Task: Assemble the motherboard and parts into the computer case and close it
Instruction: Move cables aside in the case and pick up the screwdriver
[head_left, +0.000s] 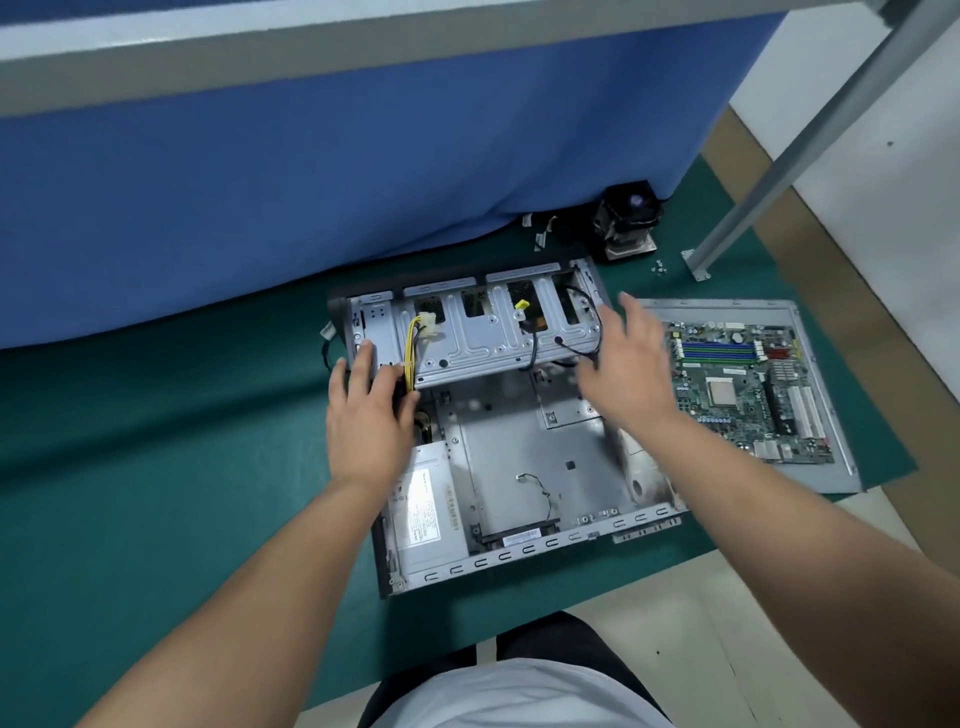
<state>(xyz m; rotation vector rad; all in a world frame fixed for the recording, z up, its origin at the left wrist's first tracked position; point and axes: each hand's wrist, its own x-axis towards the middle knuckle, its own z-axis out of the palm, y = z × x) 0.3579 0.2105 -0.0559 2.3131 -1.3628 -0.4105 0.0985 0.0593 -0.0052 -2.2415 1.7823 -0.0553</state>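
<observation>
An open grey computer case (519, 436) lies flat on the green mat (156, 467). Its metal drive cage (483, 332) stands tilted up at the far end, with yellow and black cables on it. My left hand (369, 410) rests with straight fingers on the cage's left end. Over the cage's right end hovers my right hand (628, 369), fingers spread and blurred, holding nothing. The power supply (426, 509) sits in the case's near left corner. The motherboard (743, 384) lies on the grey side panel (831, 467) to the right of the case.
A black CPU cooler (626, 221) stands on the mat behind the case, with small screws (658, 268) to its right. A blue cloth (311, 171) hangs along the far side. A grey metal leg (769, 176) slants down at the right. Pale floor shows near me.
</observation>
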